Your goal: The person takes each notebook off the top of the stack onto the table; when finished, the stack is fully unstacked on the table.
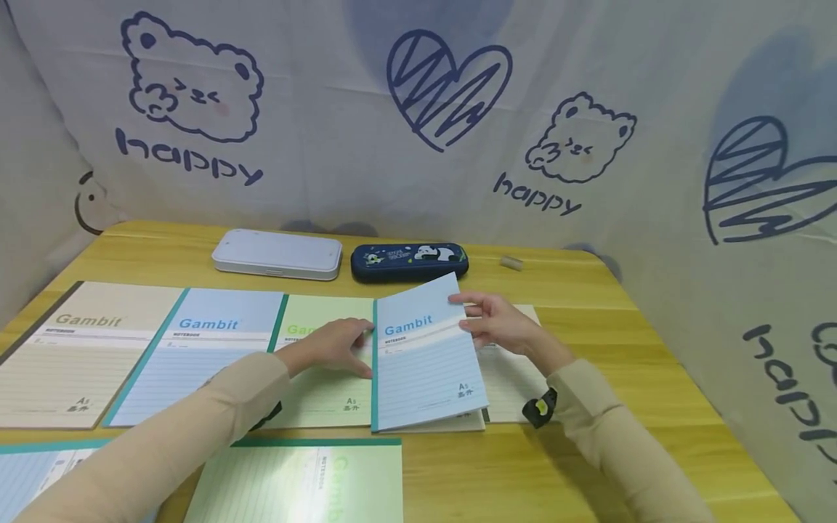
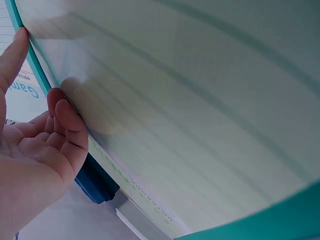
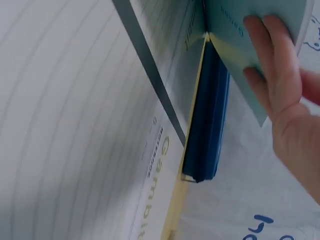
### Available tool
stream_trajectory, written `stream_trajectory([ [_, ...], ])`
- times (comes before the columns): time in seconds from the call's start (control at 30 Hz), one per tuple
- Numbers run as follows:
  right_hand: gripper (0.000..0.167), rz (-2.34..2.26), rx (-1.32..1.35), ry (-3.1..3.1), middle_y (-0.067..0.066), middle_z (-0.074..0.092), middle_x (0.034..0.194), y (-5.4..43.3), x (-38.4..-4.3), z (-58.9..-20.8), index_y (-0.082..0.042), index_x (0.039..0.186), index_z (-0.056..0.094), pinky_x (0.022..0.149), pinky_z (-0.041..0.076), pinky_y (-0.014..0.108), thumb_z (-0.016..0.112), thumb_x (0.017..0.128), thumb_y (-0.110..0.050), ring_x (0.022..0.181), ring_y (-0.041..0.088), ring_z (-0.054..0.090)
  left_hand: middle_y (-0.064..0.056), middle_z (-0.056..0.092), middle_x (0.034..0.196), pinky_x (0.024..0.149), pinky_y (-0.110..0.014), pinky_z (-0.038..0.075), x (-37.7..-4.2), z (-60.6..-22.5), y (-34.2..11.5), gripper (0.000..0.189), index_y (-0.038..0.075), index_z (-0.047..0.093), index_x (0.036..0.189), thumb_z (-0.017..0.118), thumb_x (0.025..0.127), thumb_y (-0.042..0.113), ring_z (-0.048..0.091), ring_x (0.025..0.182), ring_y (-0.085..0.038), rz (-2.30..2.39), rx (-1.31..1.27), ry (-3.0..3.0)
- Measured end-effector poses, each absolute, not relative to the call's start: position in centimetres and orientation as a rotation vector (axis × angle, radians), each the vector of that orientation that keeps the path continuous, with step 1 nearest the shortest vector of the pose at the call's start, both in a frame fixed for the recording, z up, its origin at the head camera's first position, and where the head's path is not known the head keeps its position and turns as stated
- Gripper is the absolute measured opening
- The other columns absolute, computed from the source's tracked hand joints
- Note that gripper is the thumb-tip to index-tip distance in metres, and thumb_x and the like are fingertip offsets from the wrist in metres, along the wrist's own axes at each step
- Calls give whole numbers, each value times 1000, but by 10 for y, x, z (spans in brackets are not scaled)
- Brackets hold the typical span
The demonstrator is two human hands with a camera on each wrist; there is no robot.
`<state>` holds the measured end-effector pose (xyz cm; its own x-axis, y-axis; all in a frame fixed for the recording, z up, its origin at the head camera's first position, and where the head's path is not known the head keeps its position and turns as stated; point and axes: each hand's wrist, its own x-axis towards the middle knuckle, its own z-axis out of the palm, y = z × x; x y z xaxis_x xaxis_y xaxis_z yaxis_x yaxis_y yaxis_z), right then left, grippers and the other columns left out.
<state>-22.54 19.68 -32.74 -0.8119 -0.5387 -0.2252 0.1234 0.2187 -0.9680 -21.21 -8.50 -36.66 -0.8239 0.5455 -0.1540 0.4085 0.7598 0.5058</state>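
Note:
A blue Gambit notebook [image 1: 425,374] with a teal spine is raised along its right side and tilted, over another notebook whose lower corner [image 1: 469,421] peeks out. My right hand [image 1: 500,323] pinches its right edge; in the right wrist view, fingers [image 3: 285,65] lie flat against one cover. At the spine, my left hand [image 1: 336,345] touches the teal strip with thumb and fingers apart. Its fingertips [image 2: 62,107] meet that edge in the left wrist view. Beneath the left hand lies a green notebook [image 1: 314,407]. Right of the blue one is a beige notebook [image 1: 513,385], partly covered.
Further left lie a blue notebook [image 1: 196,356] and a beige notebook [image 1: 85,356]. Nearer are a green notebook [image 1: 261,487] and a blue one [image 1: 26,479], turned sideways. A white case [image 1: 277,250], a navy panda pencil case [image 1: 408,269] and a small grey piece [image 1: 511,263] stand behind.

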Motion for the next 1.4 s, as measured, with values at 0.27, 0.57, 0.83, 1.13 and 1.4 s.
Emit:
stream_trajectory([
  [0.27, 49, -1693, -205, 2080, 25, 47, 124, 191, -220, -332, -2, 139, 25, 53, 47, 23, 39, 92, 4, 70, 16, 60, -3, 52, 90, 76, -31, 40, -212, -368, -82, 81, -4, 40, 130, 77, 68, 32, 46, 80, -16, 658, 719, 2665],
  [0.57, 47, -1820, -113, 2149, 21, 42, 131, 198, -217, -335, -5, 140, 25, 58, 45, 22, 35, 95, 1, 78, 15, 58, -5, 53, 93, 78, -33, 41, -213, -368, -81, 79, -2, 42, 129, 77, 68, 33, 49, 83, -17, 619, 734, 2671],
  [0.83, 46, -1981, -143, 2108, 10, 59, 107, 220, -215, -332, 4, 138, 23, 52, 40, 17, 35, 93, 5, 68, 8, 56, -3, 52, 92, 77, -32, 41, -212, -367, -78, 77, 1, 44, 128, 77, 67, 34, 48, 82, -16, 591, 699, 2681],
  [1.13, 47, -1938, -183, 2213, -5, 61, 97, 261, -215, -326, 0, 139, 23, 53, 41, 18, 37, 94, 2, 65, 9, 54, -4, 51, 87, 74, -32, 40, -210, -366, -80, 75, -3, 46, 126, 76, 68, 36, 46, 78, -17, 580, 769, 2699],
  [1.4, 45, -2019, -217, 2220, -5, 63, 93, 301, -215, -317, -2, 138, 27, 52, 42, 17, 36, 94, 1, 65, 9, 56, -3, 50, 86, 73, -31, 39, -209, -366, -80, 79, -2, 47, 126, 75, 67, 42, 45, 77, -16, 583, 736, 2694],
])
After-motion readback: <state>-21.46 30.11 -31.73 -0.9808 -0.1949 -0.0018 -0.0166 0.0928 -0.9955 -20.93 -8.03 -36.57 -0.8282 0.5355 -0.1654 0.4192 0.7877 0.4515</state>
